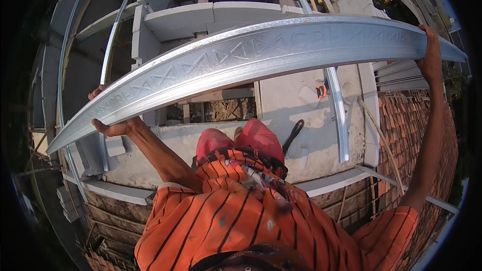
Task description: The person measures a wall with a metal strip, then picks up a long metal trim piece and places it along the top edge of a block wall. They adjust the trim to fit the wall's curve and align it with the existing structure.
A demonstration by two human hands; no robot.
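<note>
Below metal beam (241,52), orange tool (324,90), possibly a saw

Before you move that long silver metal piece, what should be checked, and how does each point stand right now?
1. Left hand holding the long, embossed, silver metal channel: ok, thumb and fingers at opposite edges.
2. Right hand holding near the other end: ok.
3. Pale gray concrete slab free of loose things: not ok, a small orange-and-black object lies there.
4. Rectangular opening with brown rubble covered: not ok, rubble shows.
5. Secure footing: cannot tell, feet mostly hidden.
</note>
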